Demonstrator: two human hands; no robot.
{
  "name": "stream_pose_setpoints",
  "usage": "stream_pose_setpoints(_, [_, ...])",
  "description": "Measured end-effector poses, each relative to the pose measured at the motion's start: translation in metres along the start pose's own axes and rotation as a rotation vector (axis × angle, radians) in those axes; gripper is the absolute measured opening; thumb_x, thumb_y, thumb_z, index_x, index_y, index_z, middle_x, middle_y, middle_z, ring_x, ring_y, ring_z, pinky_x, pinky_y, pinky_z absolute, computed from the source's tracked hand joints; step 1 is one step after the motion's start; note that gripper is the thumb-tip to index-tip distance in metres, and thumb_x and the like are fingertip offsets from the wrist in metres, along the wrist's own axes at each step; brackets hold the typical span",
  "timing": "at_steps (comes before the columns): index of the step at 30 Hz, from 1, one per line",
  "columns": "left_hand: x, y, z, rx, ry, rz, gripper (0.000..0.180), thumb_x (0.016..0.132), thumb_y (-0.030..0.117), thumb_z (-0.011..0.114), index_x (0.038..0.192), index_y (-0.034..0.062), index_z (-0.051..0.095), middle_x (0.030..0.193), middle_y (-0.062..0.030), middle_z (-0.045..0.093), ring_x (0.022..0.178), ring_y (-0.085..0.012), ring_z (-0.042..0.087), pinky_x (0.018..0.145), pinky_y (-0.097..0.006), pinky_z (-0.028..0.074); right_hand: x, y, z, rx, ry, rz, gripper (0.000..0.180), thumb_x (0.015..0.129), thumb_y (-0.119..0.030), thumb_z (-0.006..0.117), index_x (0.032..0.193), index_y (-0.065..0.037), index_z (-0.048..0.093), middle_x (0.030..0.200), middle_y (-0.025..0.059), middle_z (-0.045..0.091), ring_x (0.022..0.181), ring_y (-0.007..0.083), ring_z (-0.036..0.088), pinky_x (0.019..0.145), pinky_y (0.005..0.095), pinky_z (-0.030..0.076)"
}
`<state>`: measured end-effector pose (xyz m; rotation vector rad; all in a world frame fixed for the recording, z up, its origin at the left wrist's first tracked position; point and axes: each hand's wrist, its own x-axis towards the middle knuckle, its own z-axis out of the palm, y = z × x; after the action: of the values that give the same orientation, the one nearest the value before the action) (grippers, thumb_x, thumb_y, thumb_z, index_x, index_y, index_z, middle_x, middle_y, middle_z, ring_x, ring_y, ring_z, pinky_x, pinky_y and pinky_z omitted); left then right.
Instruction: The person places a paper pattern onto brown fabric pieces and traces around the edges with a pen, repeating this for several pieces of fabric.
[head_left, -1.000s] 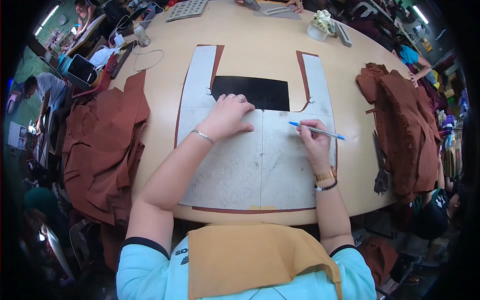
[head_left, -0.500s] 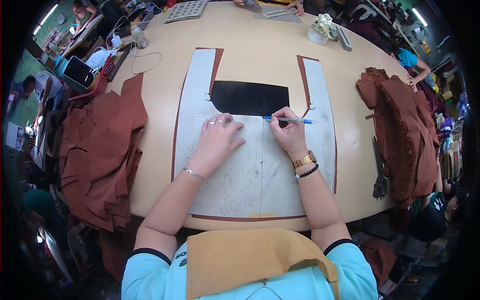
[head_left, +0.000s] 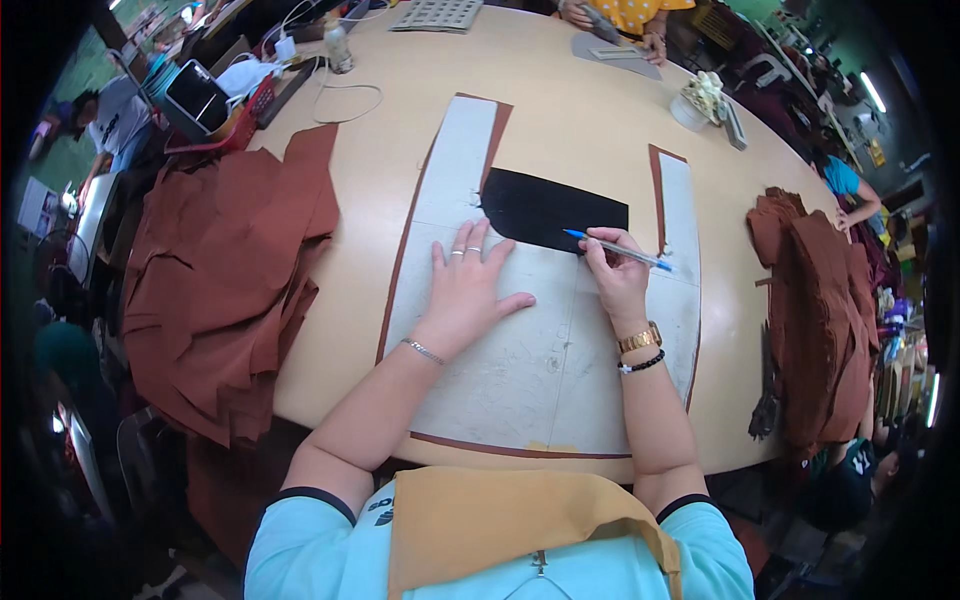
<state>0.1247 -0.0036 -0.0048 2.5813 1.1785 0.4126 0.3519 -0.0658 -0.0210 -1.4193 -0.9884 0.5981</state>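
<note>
My left hand (head_left: 470, 282) lies flat with its fingers spread on a pale grey U-shaped pattern template (head_left: 480, 370), just below the cutout. Between the fingers of my right hand (head_left: 620, 275) is a clear ballpoint pen with a blue cap end (head_left: 632, 254), its blue end pointing left over the black fabric piece (head_left: 555, 210). That black piece sits in the template's cutout, along its lower edge. Reddish-brown fabric (head_left: 500, 135) shows as a thin border around the template.
Brown fabric pieces are heaped at left (head_left: 230, 280), with another stack at right (head_left: 815, 320). Dark scissors (head_left: 766, 390) lie beside the right stack. A white pot (head_left: 690, 112), a red basket (head_left: 240, 130) and a cable (head_left: 350, 105) stand farther off. Another person's hands (head_left: 652, 45) are at the far edge.
The pen has lifted from the cutout's edge and tilted, its blue end now over the black fabric. My left hand's fingers have spread wider. The whole view has turned slightly.
</note>
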Motion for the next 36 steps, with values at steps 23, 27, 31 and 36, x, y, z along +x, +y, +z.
stream_pose_setpoints(23, [0.002,-0.001,0.003,0.025,-0.069,0.015,0.088,0.083,0.065,0.072,0.147,0.0075,0.049,0.161,-0.0256,0.031,0.153,-0.0422,0.023,0.112,-0.077,0.023,0.052,0.012,0.099,-0.091,-0.276,-0.103,0.016,0.092,-0.016,0.071,0.099,-0.002,0.072,0.087,0.0057,0.075,0.077,0.0096,0.068,0.068,0.0249,0.054])
stream_pose_setpoints(27, [0.002,-0.001,0.002,0.039,-0.078,0.002,0.086,0.083,0.065,0.072,0.144,0.0074,0.051,0.161,-0.0255,0.032,0.154,-0.0420,0.022,0.112,-0.077,0.023,0.050,0.005,0.100,-0.094,-0.265,-0.069,0.015,0.092,-0.015,0.071,0.098,-0.001,0.072,0.086,0.0061,0.075,0.078,0.0100,0.068,0.069,0.0260,0.054])
stream_pose_setpoints(31, [0.002,0.001,0.002,0.056,-0.109,-0.020,0.083,0.083,0.064,0.073,0.142,0.0091,0.053,0.160,-0.0247,0.033,0.154,-0.0406,0.023,0.114,-0.076,0.022,0.050,0.003,0.099,-0.168,-0.245,-0.128,0.014,0.093,-0.014,0.070,0.096,-0.001,0.070,0.085,0.0059,0.073,0.076,0.0104,0.066,0.068,0.0265,0.053])
stream_pose_setpoints(36, [0.002,0.001,0.001,0.008,-0.065,0.022,0.082,0.083,0.064,0.072,0.144,0.0123,0.053,0.161,-0.0241,0.032,0.154,-0.0390,0.023,0.115,-0.075,0.022,0.045,0.009,0.045,0.026,-0.049,-0.025,0.008,0.093,-0.010,0.070,0.094,-0.002,0.069,0.080,0.0020,0.069,0.073,0.0070,0.063,0.063,0.0248,0.051])
